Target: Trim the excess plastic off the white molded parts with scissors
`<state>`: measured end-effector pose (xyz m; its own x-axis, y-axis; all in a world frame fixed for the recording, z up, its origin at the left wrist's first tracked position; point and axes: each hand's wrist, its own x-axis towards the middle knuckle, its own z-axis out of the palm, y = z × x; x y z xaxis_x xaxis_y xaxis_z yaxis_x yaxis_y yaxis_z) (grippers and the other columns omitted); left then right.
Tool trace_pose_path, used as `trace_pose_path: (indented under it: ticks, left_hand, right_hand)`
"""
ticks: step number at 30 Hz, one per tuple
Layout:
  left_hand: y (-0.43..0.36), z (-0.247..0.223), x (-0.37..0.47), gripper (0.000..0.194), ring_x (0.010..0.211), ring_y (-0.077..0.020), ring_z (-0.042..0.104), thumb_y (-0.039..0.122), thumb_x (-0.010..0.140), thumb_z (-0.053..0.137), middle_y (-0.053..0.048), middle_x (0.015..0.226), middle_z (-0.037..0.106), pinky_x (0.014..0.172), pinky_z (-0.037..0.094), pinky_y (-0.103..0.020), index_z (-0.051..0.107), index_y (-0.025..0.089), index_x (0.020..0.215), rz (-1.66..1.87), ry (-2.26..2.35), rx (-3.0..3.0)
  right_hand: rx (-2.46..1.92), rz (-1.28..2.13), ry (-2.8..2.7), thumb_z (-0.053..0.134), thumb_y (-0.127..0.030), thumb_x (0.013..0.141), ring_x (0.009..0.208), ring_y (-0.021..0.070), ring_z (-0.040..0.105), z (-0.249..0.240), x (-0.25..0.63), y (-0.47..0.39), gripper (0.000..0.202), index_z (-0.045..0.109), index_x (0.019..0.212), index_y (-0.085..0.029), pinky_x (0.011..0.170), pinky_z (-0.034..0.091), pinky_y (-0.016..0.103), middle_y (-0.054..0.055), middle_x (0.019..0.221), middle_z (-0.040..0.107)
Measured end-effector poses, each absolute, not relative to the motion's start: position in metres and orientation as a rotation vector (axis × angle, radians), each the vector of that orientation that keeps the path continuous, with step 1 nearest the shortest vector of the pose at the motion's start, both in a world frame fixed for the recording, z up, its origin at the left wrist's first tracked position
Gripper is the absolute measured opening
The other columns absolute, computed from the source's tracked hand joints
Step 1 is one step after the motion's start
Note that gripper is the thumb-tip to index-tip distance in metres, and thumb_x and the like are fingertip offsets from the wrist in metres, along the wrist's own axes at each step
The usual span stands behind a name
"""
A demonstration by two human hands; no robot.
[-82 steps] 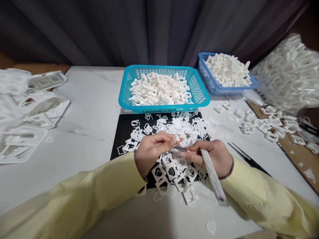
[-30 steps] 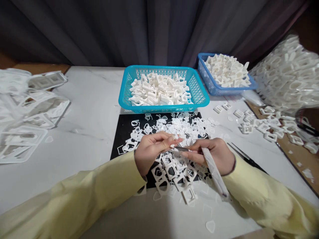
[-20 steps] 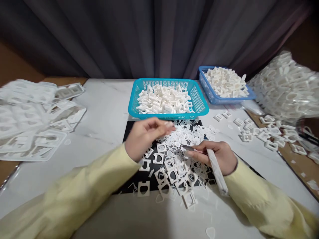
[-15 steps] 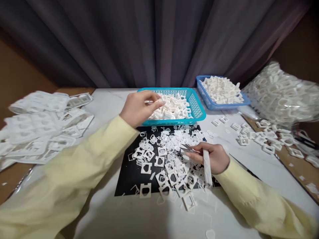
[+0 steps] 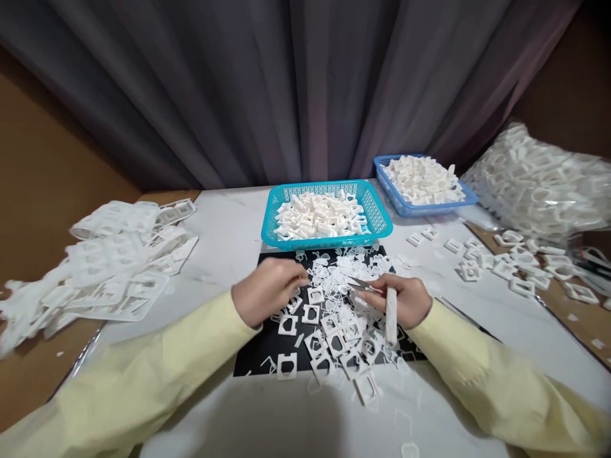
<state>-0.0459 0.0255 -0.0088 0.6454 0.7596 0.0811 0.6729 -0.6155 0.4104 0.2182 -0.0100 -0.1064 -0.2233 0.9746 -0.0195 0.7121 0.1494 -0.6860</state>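
At the near side of the table, bare white surface is crossed by shadow. Just beyond, a black mat is covered with white frames, some overlapping its near edge, and with thin scraps heaped behind them. Over the mat's left part the left hand is held with fingers curled; whether anything is pinched in it cannot be told. By the right hand a tool is grasped, its metal tips pointed leftward over the scraps; a white bar is seen slanting down past the same fingers. To the left, cut-out sheets are piled; to the right, loose parts are scattered. Farther back, white pieces are contained in a teal basket, more in a blue basket, beside which a bulging bag is set. Everything is backed by a curtain.
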Motion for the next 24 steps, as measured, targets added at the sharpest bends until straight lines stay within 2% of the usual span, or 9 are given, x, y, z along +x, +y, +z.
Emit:
trace_pose_path:
  ticks: [4, 8, 15, 19, 24]
  left_hand:
    - [0.015, -0.037, -0.041, 0.018, 0.081, -0.0211, 0.06, 0.025, 0.082, 0.053, -0.009, 0.094, 0.059, 0.071, 0.048, -0.034, 0.063, 0.017, 0.095, 0.23, 1.054, 2.505]
    - [0.016, -0.046, -0.036, 0.019, 0.093, -0.0252, 0.055, 0.022, 0.079, 0.053, -0.009, 0.099, 0.055, 0.082, 0.045, -0.041, 0.057, 0.018, 0.097, 0.209, 1.074, 2.452]
    - [0.016, -0.05, -0.029, 0.025, 0.067, -0.017, 0.054, 0.015, 0.071, 0.05, -0.003, 0.085, 0.051, 0.066, 0.046, -0.035, 0.052, 0.019, 0.096, 0.264, 1.108, 2.335]
    - [0.015, -0.048, -0.023, 0.024, 0.063, -0.0141, 0.052, 0.012, 0.069, 0.052, -0.002, 0.084, 0.051, 0.057, 0.047, -0.029, 0.054, 0.019, 0.091, 0.364, 1.081, 2.278]
    - [0.003, -0.038, -0.011, 0.025, 0.075, -0.0124, 0.056, 0.014, 0.079, 0.048, -0.007, 0.102, 0.049, 0.058, 0.054, -0.023, 0.048, 0.02, 0.104, 0.574, 1.006, 2.183]
  right_hand:
    - [-1.608, 0.769, -2.028, 0.052, -0.035, 0.089, 0.092, 0.0195, 0.058, -0.107, 0.216, -0.011, 0.028, 0.057, 0.107, -0.015, 0.078, 0.051, 0.036, 0.005, 0.109, 0.058]
    - [-1.586, 0.687, -2.053, 0.052, -0.034, 0.089, 0.09, 0.018, 0.059, -0.107, 0.216, -0.011, 0.028, 0.055, 0.109, -0.015, 0.076, 0.051, 0.036, 0.006, 0.107, 0.058]
    - [-1.431, 0.488, -2.139, 0.051, -0.033, 0.089, 0.091, 0.0167, 0.059, -0.12, 0.218, -0.012, 0.027, 0.054, 0.11, -0.016, 0.077, 0.051, 0.036, 0.007, 0.109, 0.057]
    - [-1.267, 0.381, -2.146, 0.05, -0.033, 0.09, 0.091, 0.0167, 0.058, -0.121, 0.214, -0.007, 0.026, 0.054, 0.11, -0.016, 0.078, 0.05, 0.036, 0.007, 0.11, 0.057]
    - [-1.118, 0.337, -2.012, 0.059, -0.044, 0.082, 0.082, 0.0183, 0.057, -0.095, 0.206, -0.011, 0.03, 0.061, 0.09, -0.016, 0.075, 0.047, 0.037, 0.005, 0.082, 0.064]
